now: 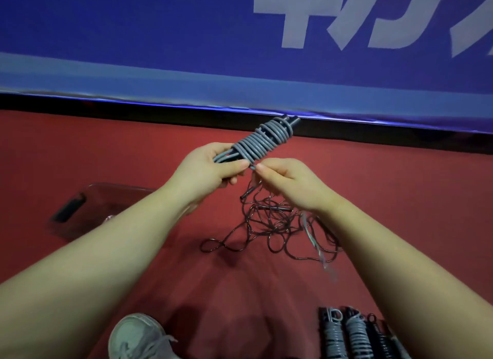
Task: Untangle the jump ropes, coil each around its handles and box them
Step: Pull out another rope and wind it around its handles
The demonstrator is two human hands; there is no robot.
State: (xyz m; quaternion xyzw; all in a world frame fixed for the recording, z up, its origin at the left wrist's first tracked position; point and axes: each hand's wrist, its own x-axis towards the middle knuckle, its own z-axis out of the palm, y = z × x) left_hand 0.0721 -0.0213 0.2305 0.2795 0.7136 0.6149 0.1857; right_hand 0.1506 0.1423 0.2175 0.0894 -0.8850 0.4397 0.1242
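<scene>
Shoe (138,337): on red floor (80,150).
Left hand (210,169): fingers wrap coiled grey rope (260,142).
Right hand (288,182): fingers pinch its end.

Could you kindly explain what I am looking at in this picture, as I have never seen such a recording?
No machine here: the grip is a person's two bare hands, filmed by a head-worn camera looking down. The left hand holds a grey jump rope, mostly coiled around its handles; the right hand pinches its loose strand beside the coils. On the red floor lie a tangle of dark ropes, a clear box at left, and finished coiled ropes at lower right.
</scene>
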